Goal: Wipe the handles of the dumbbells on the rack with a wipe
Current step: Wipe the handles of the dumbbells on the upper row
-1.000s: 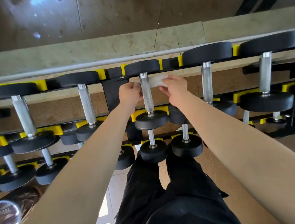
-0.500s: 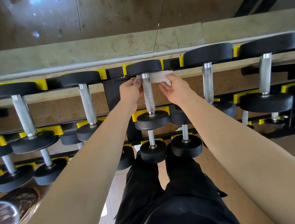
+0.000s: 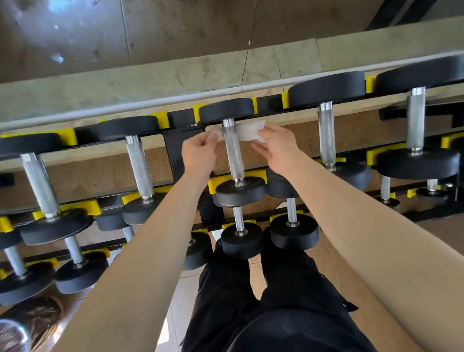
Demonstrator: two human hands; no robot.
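My left hand (image 3: pixel 199 153) pinches one end of the wipe (image 3: pixel 249 131) at 9 o'clock of the handle (image 3: pixel 233 153), and my right hand (image 3: pixel 277 149) pinches the other end at 3 o'clock, fingers of both curled onto it. The wipe runs behind the handle's far end, just below the black head (image 3: pixel 226 110) at 12 o'clock, on the rack's (image 3: pixel 176 158) top row. Other dumbbells (image 3: pixel 139 167) lie at 9 and 3 o'clock.

White wipe (image 3: pixel 250 131) behind far end of knurled dumbbell handle (image 3: pixel 234 156) on rack (image 3: pixel 173 158)
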